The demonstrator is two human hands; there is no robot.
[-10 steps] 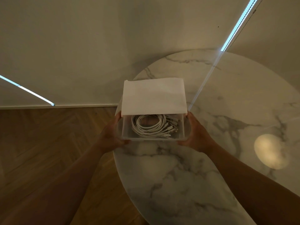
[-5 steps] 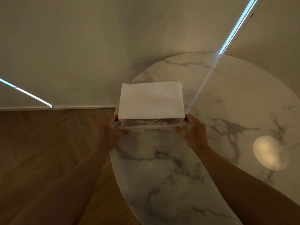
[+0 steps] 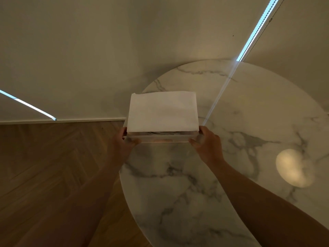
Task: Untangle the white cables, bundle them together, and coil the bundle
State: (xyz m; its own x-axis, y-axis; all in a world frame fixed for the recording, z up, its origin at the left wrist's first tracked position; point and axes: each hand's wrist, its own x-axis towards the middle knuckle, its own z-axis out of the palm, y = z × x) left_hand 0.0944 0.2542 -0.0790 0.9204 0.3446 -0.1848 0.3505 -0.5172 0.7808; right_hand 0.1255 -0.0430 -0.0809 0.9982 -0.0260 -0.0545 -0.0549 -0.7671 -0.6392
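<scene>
Count: we are seeing one clear rectangular plastic box (image 3: pixel 160 139), one flat white lid (image 3: pixel 162 111), one white cable coil (image 3: pixel 160 133), two grips | Hold: left grip (image 3: pixel 122 145) and right grip (image 3: pixel 207 147) are clasping the box's near corners over the round marble surface (image 3: pixel 249 122), cables lying inside between them | Change: box is levelling, hiding most of the coil.

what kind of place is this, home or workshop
Probably a room in a home: a round marble-look table, herringbone wood floor, and thin daylight strips, seemingly at the edges of drawn blinds.
</scene>
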